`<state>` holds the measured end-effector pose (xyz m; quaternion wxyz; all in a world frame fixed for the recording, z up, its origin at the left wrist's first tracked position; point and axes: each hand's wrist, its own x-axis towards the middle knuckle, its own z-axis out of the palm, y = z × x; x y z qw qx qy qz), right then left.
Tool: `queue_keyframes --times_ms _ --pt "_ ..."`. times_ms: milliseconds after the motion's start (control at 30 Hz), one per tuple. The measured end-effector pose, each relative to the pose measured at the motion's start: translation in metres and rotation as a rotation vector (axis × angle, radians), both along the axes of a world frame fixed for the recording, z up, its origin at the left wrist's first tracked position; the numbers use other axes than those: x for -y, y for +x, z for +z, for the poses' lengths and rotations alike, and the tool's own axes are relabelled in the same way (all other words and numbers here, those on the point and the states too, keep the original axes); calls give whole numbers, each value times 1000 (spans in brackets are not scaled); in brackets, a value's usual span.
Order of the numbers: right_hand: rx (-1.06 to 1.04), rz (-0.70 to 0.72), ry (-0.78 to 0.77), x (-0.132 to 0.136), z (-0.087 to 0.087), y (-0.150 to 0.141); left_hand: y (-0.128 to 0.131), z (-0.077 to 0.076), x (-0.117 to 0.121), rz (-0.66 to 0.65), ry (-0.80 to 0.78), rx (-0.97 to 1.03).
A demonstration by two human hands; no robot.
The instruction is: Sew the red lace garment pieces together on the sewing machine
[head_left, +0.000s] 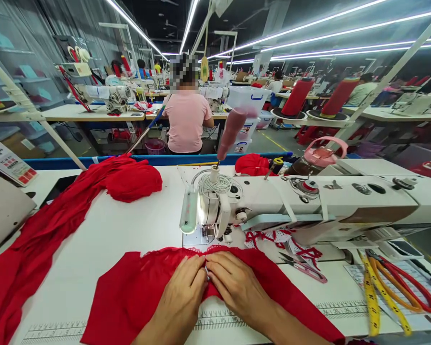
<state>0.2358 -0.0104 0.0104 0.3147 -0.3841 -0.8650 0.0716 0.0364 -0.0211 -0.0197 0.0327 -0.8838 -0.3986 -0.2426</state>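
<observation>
Fingertips of the left hand [183,290] and right hand [233,282] meet at the lace-trimmed upper edge of a red garment piece [120,282]. Both hands are nearly closed, fingers bent together, thumbs underneath, and both have hold of the cloth; a scrap of white shows between them. The piece lies spread by the near edge of the white tabletop [147,220], its lace just beside the needle plate [194,238], and covers part of a printed ruler strip [215,320] that runs along that edge.

Directly beyond stands a white sewing machine [269,199], its arm reaching toward the right edge. A pale cord [219,184] lies coiled on its head, beneath a pink-handled tool [232,132]. White-and-red trim [280,238] lies under the arm, with pink snips [309,270] just in front. Near the right corner, a yellow tape measure [371,302] lies beside scissors with red and orange loops [416,280].

Along the left edge, a long heap of red fabric [61,230] stretches to the far edge. At the far edge, behind the machine, sit a red bundle [253,164] and a pink-lidded bottle [316,155]. Past them rise 2 red thread cones [298,97], and 1 person in a pink shirt [187,117] sits facing away.
</observation>
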Motion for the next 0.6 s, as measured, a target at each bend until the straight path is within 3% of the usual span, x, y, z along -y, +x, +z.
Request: queue_keyframes --times_ms 133,367,600 --pt "50 -90 35 -8 -10 -3 8 -6 -4 48 35 -36" --pt "95 -192 23 -7 -18 1 -1 -7 -4 112 136 16" --pt "74 -225 12 -7 -17 0 -10 -3 -8 69 102 -77"
